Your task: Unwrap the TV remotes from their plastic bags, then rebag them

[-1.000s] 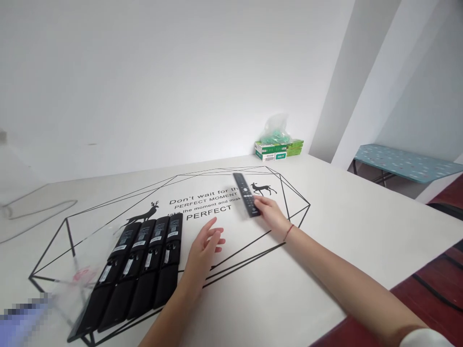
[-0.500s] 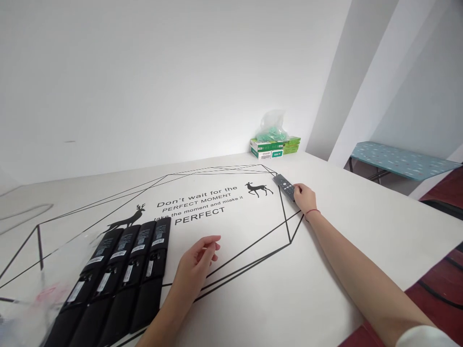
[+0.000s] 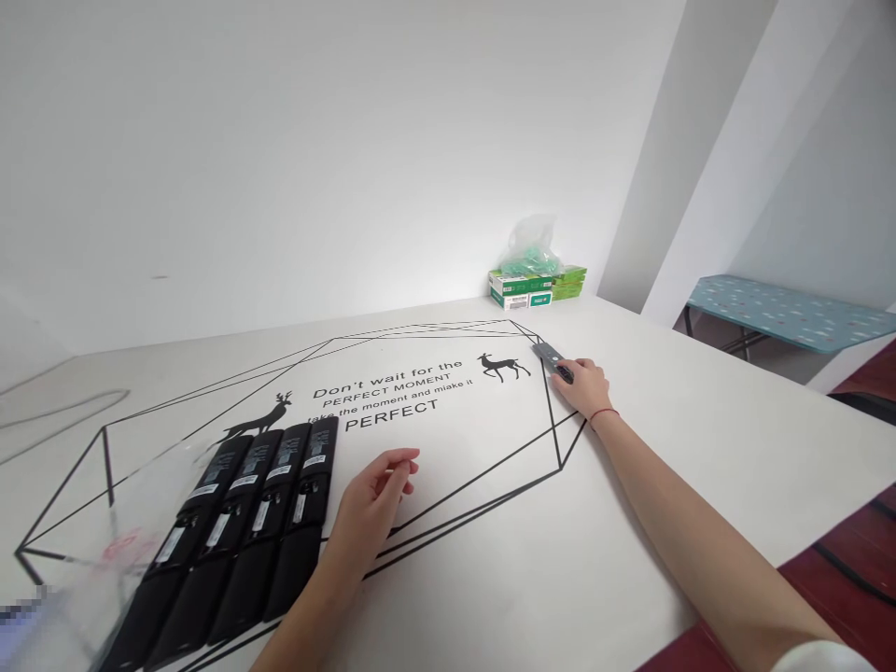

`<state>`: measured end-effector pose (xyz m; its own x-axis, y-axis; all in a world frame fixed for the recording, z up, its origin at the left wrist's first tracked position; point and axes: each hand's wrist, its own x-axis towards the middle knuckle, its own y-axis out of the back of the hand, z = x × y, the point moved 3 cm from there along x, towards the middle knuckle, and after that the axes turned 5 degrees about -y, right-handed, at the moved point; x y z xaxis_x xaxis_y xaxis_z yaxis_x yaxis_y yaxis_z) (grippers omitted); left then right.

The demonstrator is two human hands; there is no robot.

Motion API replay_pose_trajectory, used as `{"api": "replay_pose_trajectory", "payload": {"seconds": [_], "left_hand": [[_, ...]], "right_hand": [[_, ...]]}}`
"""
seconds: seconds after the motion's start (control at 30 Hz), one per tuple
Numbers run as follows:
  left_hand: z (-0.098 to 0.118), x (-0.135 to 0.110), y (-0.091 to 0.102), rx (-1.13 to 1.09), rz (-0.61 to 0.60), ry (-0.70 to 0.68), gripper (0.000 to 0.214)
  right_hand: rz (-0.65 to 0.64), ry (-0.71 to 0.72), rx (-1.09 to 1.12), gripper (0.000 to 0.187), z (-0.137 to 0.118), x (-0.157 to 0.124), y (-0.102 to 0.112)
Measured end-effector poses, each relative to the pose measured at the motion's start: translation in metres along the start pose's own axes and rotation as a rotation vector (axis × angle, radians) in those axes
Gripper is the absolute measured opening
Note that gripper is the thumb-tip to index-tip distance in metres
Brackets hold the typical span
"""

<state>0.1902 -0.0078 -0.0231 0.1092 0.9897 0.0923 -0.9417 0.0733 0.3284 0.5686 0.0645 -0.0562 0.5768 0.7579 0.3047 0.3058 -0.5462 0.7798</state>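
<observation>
My right hand (image 3: 584, 386) reaches out to the far right part of the table and grips a dark grey remote control (image 3: 547, 353) by its near end. The remote is tilted, with part of its button face covered by my fingers. My left hand (image 3: 378, 490) hovers low over the table's middle, fingers curled in and thumb against them, with nothing visible in it. To its left, several black remote controls (image 3: 313, 471) lie face down side by side, white labels showing on their backs. A clear plastic bag (image 3: 133, 532) lies along their left side.
The white table covering (image 3: 504, 560) bears printed lines, deer and lettering. Green and white boxes (image 3: 522, 289) with a plastic bag (image 3: 532, 245) on top stand against the wall. A white cable (image 3: 77, 401) lies at far left. A blue patterned table (image 3: 784, 313) stands beyond on the right.
My right hand has slid forward over the remote control, covering more of its buttons, and the remote has tilted. My left hand stays nearly still. The view has shifted slightly.
</observation>
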Motion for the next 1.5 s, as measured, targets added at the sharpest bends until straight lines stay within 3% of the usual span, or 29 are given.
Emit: {"api": "replay_pose_trajectory", "payload": {"seconds": [0.33, 0.47, 0.57, 0.67, 0.77, 0.9, 1.0, 1.07, 1.2, 1.27, 1.5], "left_hand": [[0.000, -0.002, 0.000, 0.046, -0.018, -0.036, 0.028], [0.002, -0.001, 0.003, 0.119, -0.033, -0.098, 0.030], [0.011, 0.000, 0.014, 0.229, 0.032, -0.211, 0.028], [0.021, 0.002, 0.034, 0.351, 0.174, -0.330, 0.026], [0.024, 0.006, 0.062, 0.406, 0.346, -0.337, 0.026], [0.017, 0.010, 0.094, 0.339, 0.526, -0.214, 0.028], [0.012, 0.013, 0.103, 0.296, 0.573, -0.160, 0.028], [0.010, 0.014, 0.103, 0.299, 0.575, -0.157, 0.029], [0.007, 0.015, 0.100, 0.330, 0.553, -0.144, 0.029], [0.007, 0.015, 0.101, 0.356, 0.542, -0.129, 0.028], [0.003, 0.015, 0.088, 0.570, 0.431, -0.121, 0.029]], "right_hand": [[0.028, 0.005, -0.089, 0.036, 0.007, 0.007, 0.000], [0.080, 0.015, -0.095, 0.053, 0.001, 0.000, 0.003], [0.208, 0.150, -0.106, 0.059, -0.012, -0.009, 0.007], [0.268, 0.408, -0.112, 0.052, -0.041, -0.028, 0.009], [0.178, 0.690, -0.029, 0.049, -0.082, -0.071, 0.010], [-0.106, 1.021, 0.153, 0.049, -0.140, -0.158, 0.011], [-0.359, 1.182, 0.239, 0.050, -0.176, -0.217, 0.007], [-0.491, 1.214, 0.273, 0.052, -0.197, -0.242, 0.000], [-0.567, 1.217, 0.248, 0.068, -0.229, -0.265, -0.017], [-0.570, 1.207, 0.209, 0.067, -0.239, -0.269, -0.024], [-0.588, 1.195, 0.152, 0.051, -0.236, -0.265, -0.026]]}}
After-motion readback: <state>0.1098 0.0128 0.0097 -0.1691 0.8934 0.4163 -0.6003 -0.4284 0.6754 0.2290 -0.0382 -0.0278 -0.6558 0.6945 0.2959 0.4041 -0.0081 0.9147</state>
